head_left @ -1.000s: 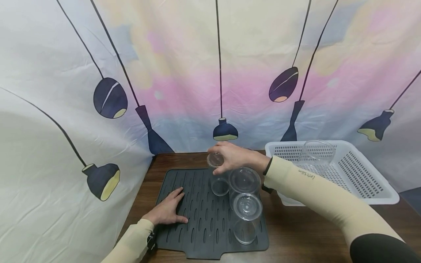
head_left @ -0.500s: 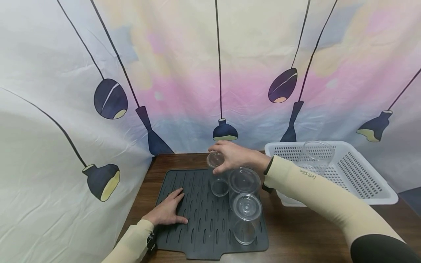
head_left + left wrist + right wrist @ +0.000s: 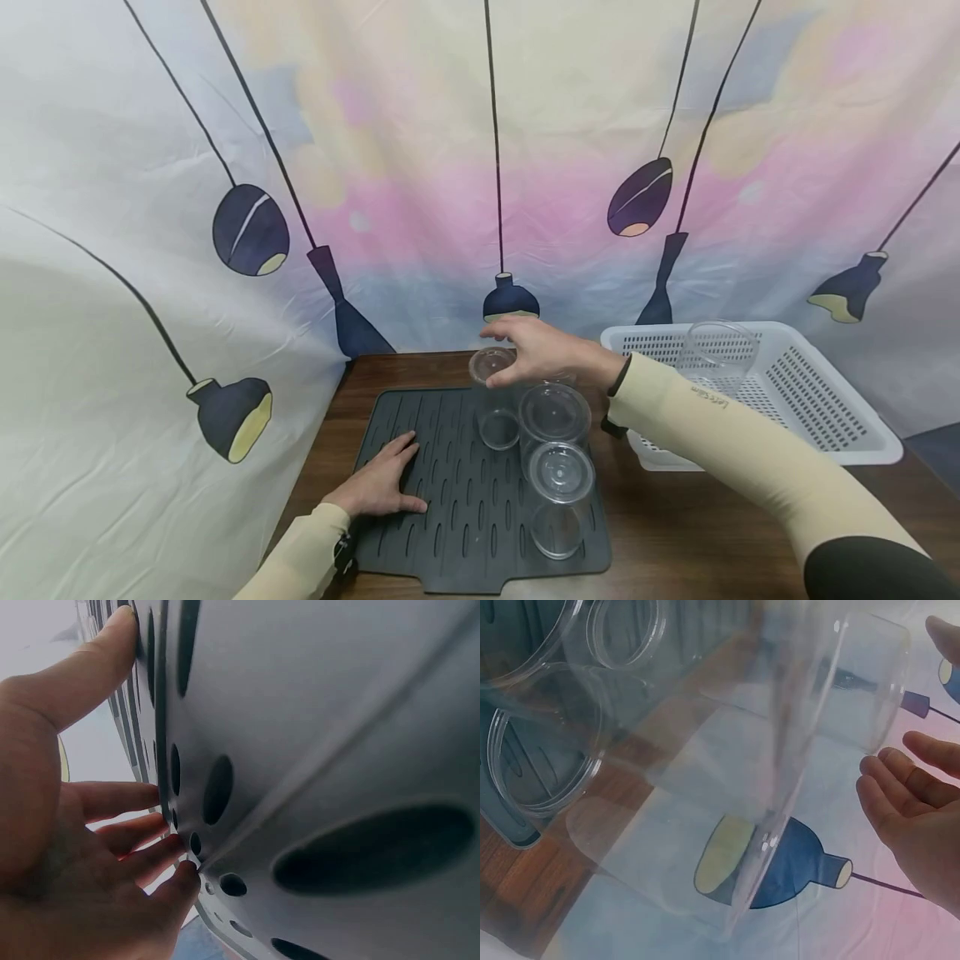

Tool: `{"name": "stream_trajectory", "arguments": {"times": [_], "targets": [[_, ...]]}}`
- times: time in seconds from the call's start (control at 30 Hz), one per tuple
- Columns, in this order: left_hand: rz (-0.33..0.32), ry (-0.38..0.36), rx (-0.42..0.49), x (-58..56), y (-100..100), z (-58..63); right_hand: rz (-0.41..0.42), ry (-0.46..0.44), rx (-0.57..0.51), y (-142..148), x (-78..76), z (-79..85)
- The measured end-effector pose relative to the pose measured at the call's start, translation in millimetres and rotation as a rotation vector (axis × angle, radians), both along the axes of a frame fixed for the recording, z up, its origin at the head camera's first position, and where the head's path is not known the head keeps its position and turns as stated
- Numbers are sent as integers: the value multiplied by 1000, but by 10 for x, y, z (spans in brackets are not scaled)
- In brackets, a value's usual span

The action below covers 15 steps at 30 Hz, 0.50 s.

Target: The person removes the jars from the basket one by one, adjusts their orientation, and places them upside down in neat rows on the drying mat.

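My left hand (image 3: 377, 485) rests with spread fingers on the left side of the dark grey ridged mat (image 3: 450, 533). In the left wrist view its fingertips (image 3: 180, 889) touch the slotted surface. My right hand (image 3: 542, 350) hovers by the top of a tall clear cup (image 3: 497, 429) at the back of the mat, fingers loosely bent and holding nothing. In the right wrist view a gap shows between the hand (image 3: 919, 799) and the clear cup (image 3: 881, 690). To the right stand a wider clear cup (image 3: 555, 412) and, in front of it, another clear cup (image 3: 559, 512).
A white perforated basket (image 3: 840, 392) stands at the right with a clear container (image 3: 716, 358) inside. Another clear rim (image 3: 564, 379) shows partly behind the wider cup. Brown wooden table (image 3: 652, 533) surrounds the mat. A lamp-patterned cloth (image 3: 420, 208) hangs behind.
My right hand has let go of the tall cup and drawn slightly up and right, its fingers opening. The cup stays standing on the mat. My left hand has not moved.
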<state>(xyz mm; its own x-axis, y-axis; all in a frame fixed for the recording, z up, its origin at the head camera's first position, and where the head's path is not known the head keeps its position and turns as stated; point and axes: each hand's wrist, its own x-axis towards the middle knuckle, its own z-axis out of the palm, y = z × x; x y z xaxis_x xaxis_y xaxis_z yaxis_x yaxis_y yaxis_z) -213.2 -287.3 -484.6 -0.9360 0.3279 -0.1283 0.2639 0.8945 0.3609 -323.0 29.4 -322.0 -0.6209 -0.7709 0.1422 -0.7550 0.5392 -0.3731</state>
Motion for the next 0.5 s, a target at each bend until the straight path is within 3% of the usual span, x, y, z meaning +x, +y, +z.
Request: {"name": "stream_trajectory", "arguments": {"times": [0.23, 0.5], "targets": [[5, -13, -8, -13, 0, -5, 17, 15, -38, 86, 20, 24], [-2, -35, 9, -24, 11, 12, -20, 28, -92, 299, 42, -14]]}}
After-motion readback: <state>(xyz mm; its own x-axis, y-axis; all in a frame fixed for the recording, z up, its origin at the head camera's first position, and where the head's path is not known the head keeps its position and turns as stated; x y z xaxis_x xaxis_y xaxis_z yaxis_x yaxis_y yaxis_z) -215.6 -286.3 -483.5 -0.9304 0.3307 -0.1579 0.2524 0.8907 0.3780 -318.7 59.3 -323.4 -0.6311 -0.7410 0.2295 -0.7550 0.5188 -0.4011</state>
